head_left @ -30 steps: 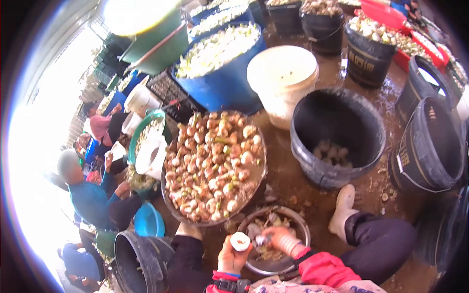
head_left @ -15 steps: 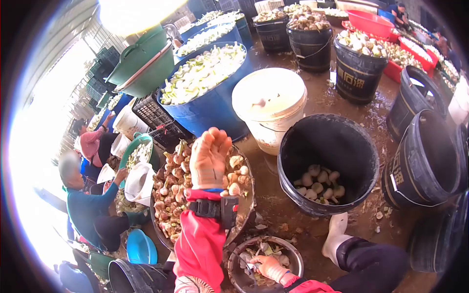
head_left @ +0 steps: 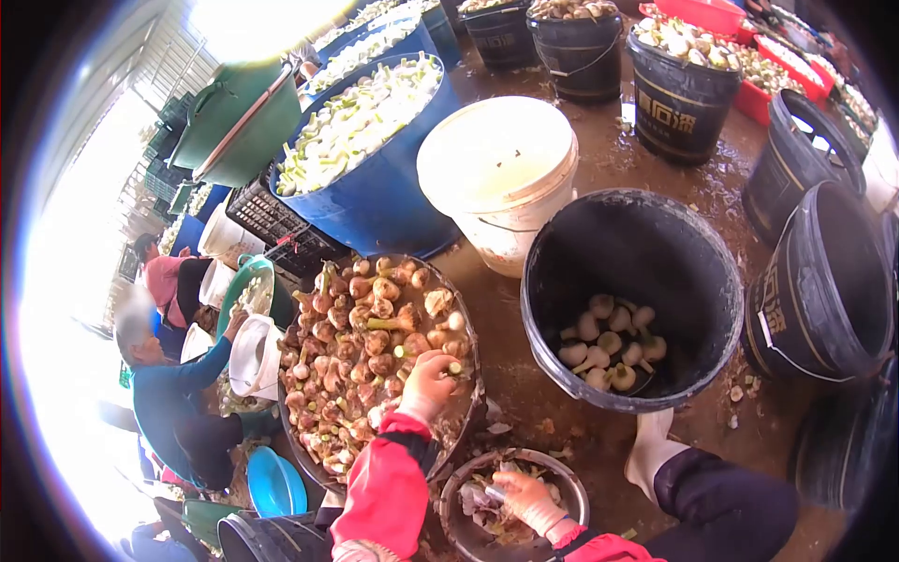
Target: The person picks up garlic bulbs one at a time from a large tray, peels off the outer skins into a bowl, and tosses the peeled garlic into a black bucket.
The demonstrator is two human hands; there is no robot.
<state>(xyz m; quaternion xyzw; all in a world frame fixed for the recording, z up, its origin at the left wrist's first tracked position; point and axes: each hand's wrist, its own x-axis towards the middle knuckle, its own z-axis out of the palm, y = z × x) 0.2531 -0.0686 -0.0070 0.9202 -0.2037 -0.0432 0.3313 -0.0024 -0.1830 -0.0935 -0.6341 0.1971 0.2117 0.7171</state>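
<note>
To the left of the garlic tub [head_left: 477,365] a person in a teal top [head_left: 178,379] sits bent forward, with a white pail [head_left: 253,361] between that person and the tub and a light-blue basin [head_left: 272,478] at the tub's near left. The tub itself is heaped with brownish garlic bulbs [head_left: 323,361], many with cut stems, and a blue vat [head_left: 375,220] of pale garlic stands just beyond it. Over the tub's right part, the left hand [head_left: 429,382] reaches down, its fingers curled at a bulb's green-tipped stem [head_left: 455,368]; whether they have closed on it I cannot tell. Near the tub's lower right sits a metal basin [head_left: 448,515] of peelings, above which the fingers of the right hand [head_left: 530,499] grip a small shiny object [head_left: 494,492], too blurred to identify. A white bucket [head_left: 524,225] stands beyond the tub to its right. Further right of the tub, a black bucket [head_left: 581,272] holds pale, cleaned bulbs [head_left: 618,347] at its bottom, a light boot [head_left: 651,450] stands just before it, and more dark buckets [head_left: 791,328] lie farthest right.
</note>
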